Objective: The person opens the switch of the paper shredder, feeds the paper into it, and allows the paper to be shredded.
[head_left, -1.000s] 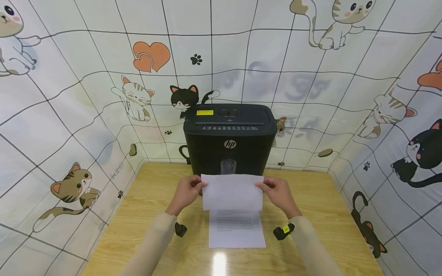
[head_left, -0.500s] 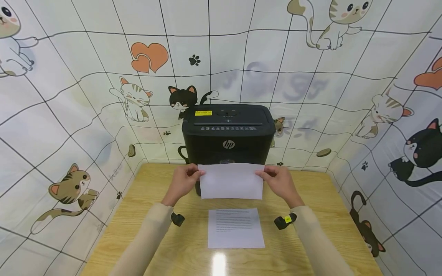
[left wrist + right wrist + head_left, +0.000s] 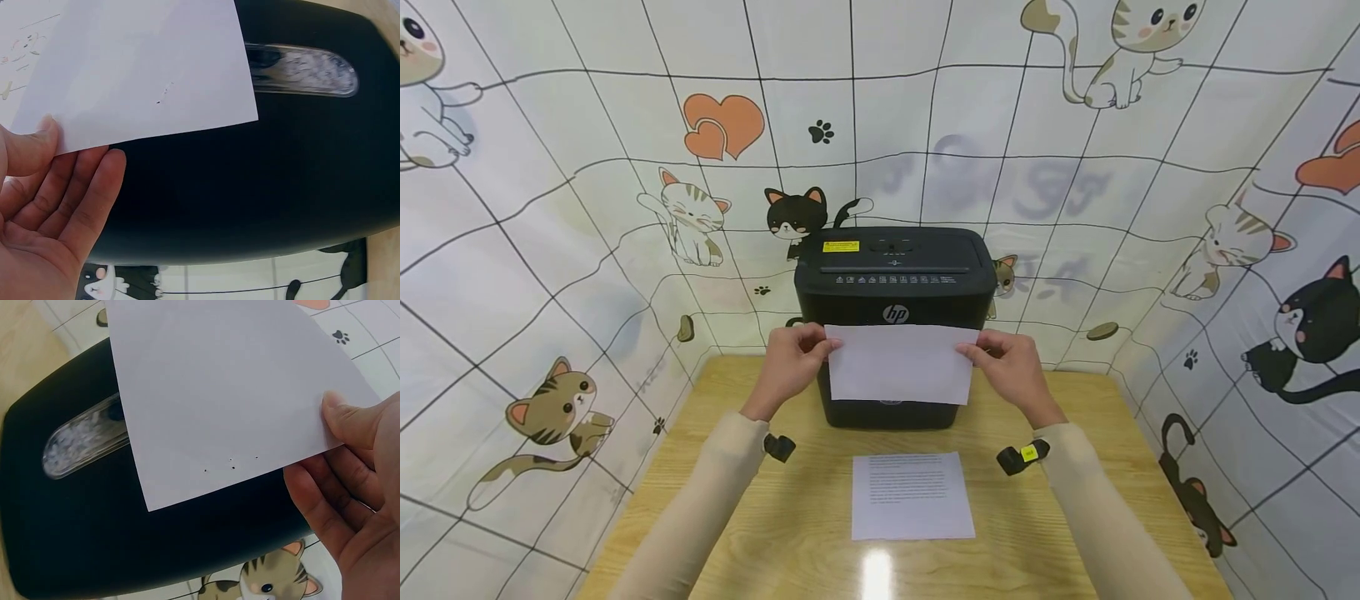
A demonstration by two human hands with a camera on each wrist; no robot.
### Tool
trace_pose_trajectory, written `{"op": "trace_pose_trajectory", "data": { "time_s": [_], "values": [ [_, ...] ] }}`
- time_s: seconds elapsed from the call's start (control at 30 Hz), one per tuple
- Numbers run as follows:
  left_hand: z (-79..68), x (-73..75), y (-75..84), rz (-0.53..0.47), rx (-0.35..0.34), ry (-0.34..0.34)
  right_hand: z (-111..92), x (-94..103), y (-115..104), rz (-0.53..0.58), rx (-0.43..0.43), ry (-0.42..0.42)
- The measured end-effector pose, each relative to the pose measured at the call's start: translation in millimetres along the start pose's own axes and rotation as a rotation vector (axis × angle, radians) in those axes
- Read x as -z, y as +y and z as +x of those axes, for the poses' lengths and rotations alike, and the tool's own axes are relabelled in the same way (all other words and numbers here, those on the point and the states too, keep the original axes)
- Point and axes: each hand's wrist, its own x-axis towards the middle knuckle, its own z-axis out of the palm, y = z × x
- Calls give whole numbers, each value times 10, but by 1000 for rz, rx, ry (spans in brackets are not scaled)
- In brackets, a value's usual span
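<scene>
Between my two hands a white sheet of paper (image 3: 901,364) is held up in front of the black HP paper shredder (image 3: 895,287). My left hand (image 3: 792,360) pinches its left edge near the top corner, thumb on the near side. At the opposite edge my right hand (image 3: 1009,367) pinches it the same way. The side facing me looks blank apart from a few dark specks in the wrist views. Part of the shredder's front is hidden behind the sheet. In the left wrist view its clear window (image 3: 312,70) shows white shreds inside.
A printed sheet (image 3: 913,497) lies flat on the wooden table (image 3: 760,517), nearer to me than the shredder. Behind the shredder hangs a white wall covering (image 3: 880,117) with cat drawings. It also closes off both sides of the table.
Both hands have lifted the blank-looking sheet up and away from me, off the printed sheet and across the shredder's front. The printed sheet stays on the table.
</scene>
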Motion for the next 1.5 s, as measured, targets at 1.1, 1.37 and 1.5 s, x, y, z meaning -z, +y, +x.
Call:
{"op": "trace_pose_trajectory", "data": {
  "time_s": [1.1, 1.37, 1.5],
  "values": [
    [867, 606, 818, 10, -148, 149, 824, 634, -826, 76, 71, 124],
    [1057, 701, 892, -4, -142, 159, 972, 730, -985, 75, 53, 115],
    [1152, 730, 907, -9, -123, 160, 1065, 757, -1012, 86, 29, 110]
  ]
}}
